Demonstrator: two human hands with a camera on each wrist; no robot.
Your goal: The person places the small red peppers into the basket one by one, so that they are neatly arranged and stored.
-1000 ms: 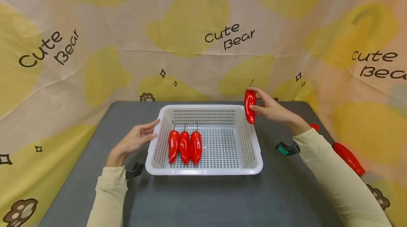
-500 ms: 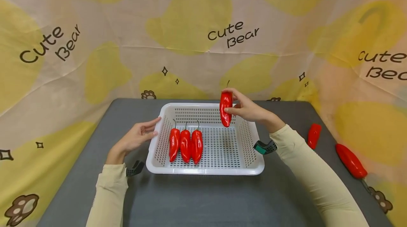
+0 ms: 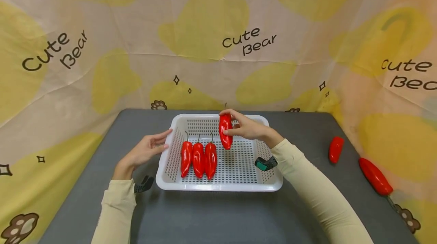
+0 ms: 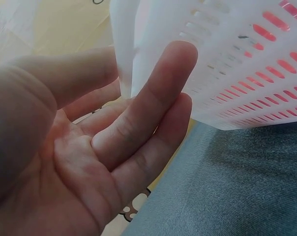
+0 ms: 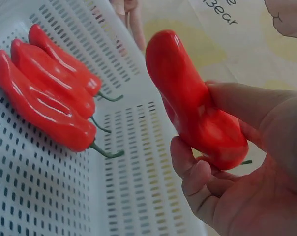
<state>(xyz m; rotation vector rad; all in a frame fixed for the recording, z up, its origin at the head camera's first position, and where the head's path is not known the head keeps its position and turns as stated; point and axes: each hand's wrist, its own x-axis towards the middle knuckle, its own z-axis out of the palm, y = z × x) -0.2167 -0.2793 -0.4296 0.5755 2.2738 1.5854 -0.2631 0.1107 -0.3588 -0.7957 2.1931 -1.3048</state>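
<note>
In the head view, my right hand (image 3: 247,127) holds a red chili pepper (image 3: 225,132) above the basket, upright with its tip down. The right wrist view shows thumb and fingers pinching this pepper (image 5: 188,98) near its stem end. The white perforated basket (image 3: 218,187) stands on the dark table. Three red peppers (image 3: 198,160) lie side by side in its left half, stems away from me. At the left rim, my left hand (image 3: 143,151) holds the basket; in the left wrist view, thumb and fingers (image 4: 163,73) lie on either side of the rim, the thumb tip hidden.
Two more red peppers lie on the right of the table: one pepper (image 3: 336,150) seen short, and another pepper (image 3: 375,177) near the right edge. A patterned cloth (image 3: 218,46) hangs behind and at both sides.
My right hand has carried the pepper leftward from the basket's right rim to over its middle, lowering it in the last half second. The left hand stays at the rim.
</note>
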